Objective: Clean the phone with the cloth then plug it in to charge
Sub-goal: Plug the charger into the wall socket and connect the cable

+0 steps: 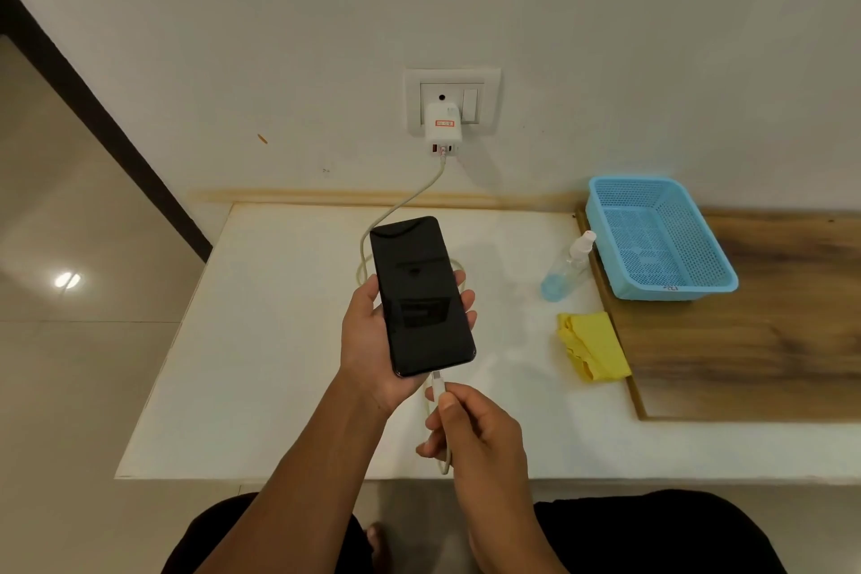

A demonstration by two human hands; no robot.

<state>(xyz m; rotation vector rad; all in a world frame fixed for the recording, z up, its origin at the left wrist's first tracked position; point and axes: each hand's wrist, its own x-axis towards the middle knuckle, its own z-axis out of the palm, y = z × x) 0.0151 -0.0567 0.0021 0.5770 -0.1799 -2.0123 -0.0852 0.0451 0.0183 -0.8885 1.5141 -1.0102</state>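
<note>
A black phone point(421, 294) with a dark screen is held above the white table point(261, 340), face up, in my left hand point(368, 340). My right hand point(470, 429) pinches the white plug of the charging cable point(438, 382), whose tip sits at the phone's bottom port. The cable point(410, 198) runs behind the phone up to a white charger point(442, 128) in the wall socket point(452, 100). The yellow cloth point(591, 347) lies crumpled on the table to the right, apart from both hands.
A clear spray bottle point(568, 266) lies on the table beside a blue plastic basket point(657, 238), which stands on a wooden board point(768, 340) at the right. The wall is right behind the table. Tiled floor lies to the left.
</note>
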